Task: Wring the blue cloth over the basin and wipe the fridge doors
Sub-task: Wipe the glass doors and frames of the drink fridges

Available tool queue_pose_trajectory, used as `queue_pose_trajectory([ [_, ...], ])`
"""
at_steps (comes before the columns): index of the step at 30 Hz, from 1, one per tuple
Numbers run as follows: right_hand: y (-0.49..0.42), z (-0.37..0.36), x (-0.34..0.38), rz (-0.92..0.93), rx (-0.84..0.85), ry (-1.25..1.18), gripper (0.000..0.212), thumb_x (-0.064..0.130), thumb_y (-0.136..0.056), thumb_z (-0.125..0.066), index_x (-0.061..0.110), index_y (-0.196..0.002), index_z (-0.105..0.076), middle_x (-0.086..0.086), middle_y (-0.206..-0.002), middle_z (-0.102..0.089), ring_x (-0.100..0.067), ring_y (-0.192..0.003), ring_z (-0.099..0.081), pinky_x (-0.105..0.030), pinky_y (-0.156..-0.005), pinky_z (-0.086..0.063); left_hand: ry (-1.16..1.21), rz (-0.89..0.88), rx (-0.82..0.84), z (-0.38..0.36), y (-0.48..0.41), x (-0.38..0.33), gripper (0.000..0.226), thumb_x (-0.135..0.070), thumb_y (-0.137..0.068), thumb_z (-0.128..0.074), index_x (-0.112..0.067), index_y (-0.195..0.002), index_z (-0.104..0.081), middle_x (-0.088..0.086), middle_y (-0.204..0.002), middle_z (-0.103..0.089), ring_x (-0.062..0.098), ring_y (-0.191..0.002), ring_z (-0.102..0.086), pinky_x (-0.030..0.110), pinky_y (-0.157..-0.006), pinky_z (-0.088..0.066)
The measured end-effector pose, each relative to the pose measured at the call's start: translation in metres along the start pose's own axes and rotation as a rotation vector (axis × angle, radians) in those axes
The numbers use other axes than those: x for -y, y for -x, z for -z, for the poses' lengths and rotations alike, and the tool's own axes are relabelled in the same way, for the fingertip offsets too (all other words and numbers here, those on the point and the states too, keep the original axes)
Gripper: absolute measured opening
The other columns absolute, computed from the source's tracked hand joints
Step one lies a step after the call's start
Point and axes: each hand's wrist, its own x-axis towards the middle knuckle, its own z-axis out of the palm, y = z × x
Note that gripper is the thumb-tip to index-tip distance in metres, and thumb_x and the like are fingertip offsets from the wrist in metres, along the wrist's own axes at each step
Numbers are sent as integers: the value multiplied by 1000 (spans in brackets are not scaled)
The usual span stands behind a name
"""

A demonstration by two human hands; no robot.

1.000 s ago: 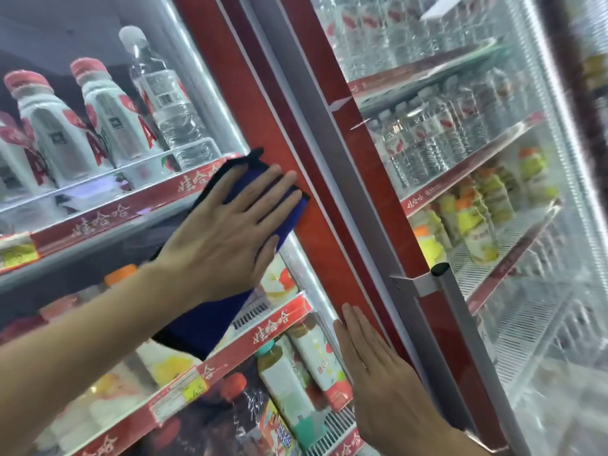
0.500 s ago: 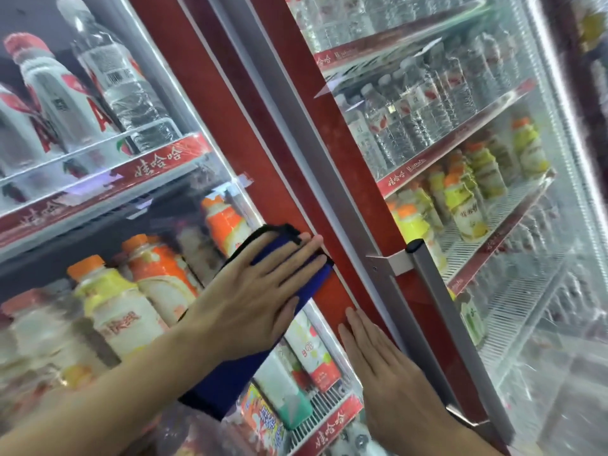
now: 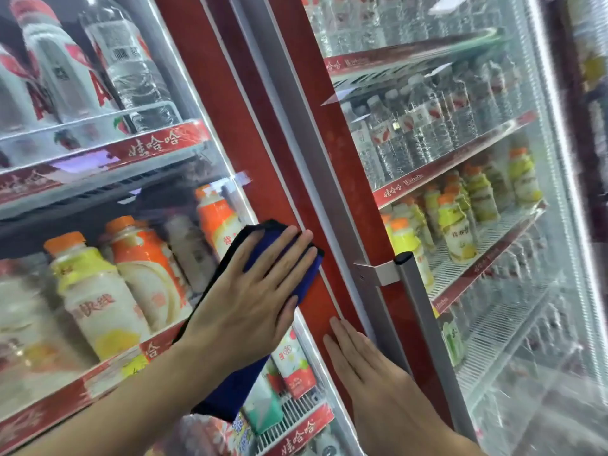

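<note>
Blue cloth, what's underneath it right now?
The blue cloth lies against the left fridge door, spanning glass and red frame, pressed flat by the left hand. The covered patch of door and whatever sits behind it are hidden.

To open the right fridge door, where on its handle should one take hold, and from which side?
Probably the long silver bar of the handle, just below its black cap. Come from the right, over the glass: the bracket closes the left side, and the right hand lies flat on the red frame there.

The left hand (image 3: 250, 301) lies on the cloth (image 3: 237, 386) against the left door (image 3: 204, 93), right hand (image 3: 371, 380) below-right.
</note>
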Motion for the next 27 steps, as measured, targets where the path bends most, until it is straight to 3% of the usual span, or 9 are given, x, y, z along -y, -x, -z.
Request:
queue_pose_trajectory([
  [5,3,2,-5,11,-133,-13,61,9,-108,-12,-1,-123,-70,-17,-138,-60,-27,-129,-58,-35,-89,-59,78,206,-68,-19,16,-41,68,-37,-102,-34,-11,-162,-14,11,-170,-8,27,-157,-9,53,-126,-4],
  [9,-12,7,1,-11,-219,-47,60,8,-111,-8,-8,-124,-65,-24,-138,-57,-35,-127,-57,-41,-85,-61,127,669,-167,-15,-2,-59,68,-35,-100,-39,-14,-162,-18,12,-170,-8,25,-157,-7,50,-126,-1],
  [12,-30,9,6,-2,-267,-149,50,9,-110,-14,-10,-134,-54,-28,-145,-48,-38,-135,-49,-43,-98,-55,208,937,-209,-4,-21,-65,67,-30,-99,-40,-13,-161,-20,14,-169,-10,27,-157,-8,50,-126,-1],
  [14,-40,10,6,16,-268,-223,47,-4,-97,-33,-9,-144,-42,-27,-154,-37,-36,-144,-38,-43,-109,-46,261,931,-206,2,-15,-64,68,-25,-97,-40,-12,-161,-21,13,-169,-10,26,-157,-5,47,-127,0],
  [16,-50,8,8,61,-240,-266,68,-8,-82,-46,-8,-149,-33,-28,-159,-30,-35,-150,-29,-45,-114,-39,404,846,-234,11,0,-59,73,-15,-90,-38,-10,-160,-19,10,-169,-11,22,-158,-3,42,-128,-1],
  [21,-97,-4,24,156,-312,-201,57,4,-94,-49,-11,-147,-35,-32,-157,-28,-42,-149,-27,-53,-117,-35,864,683,-252,34,37,-37,78,2,-85,-34,-15,-157,-9,-1,-168,-7,4,-155,2,29,-127,-9],
  [23,-122,-9,36,101,-339,-165,61,14,-99,-51,-9,-151,-28,-31,-159,-22,-42,-151,-22,-53,-121,-28,887,653,-260,42,51,-29,73,0,-88,-32,-10,-158,-14,1,-168,-11,5,-156,0,33,-128,-13],
  [27,-147,-19,65,-39,-410,-153,62,25,-103,-37,-8,-154,-22,-31,-162,-12,-42,-154,-9,-56,-125,-13,746,595,-346,57,86,-20,73,-4,-83,-31,1,-155,-24,11,-166,-20,17,-157,-8,39,-127,-18],
])
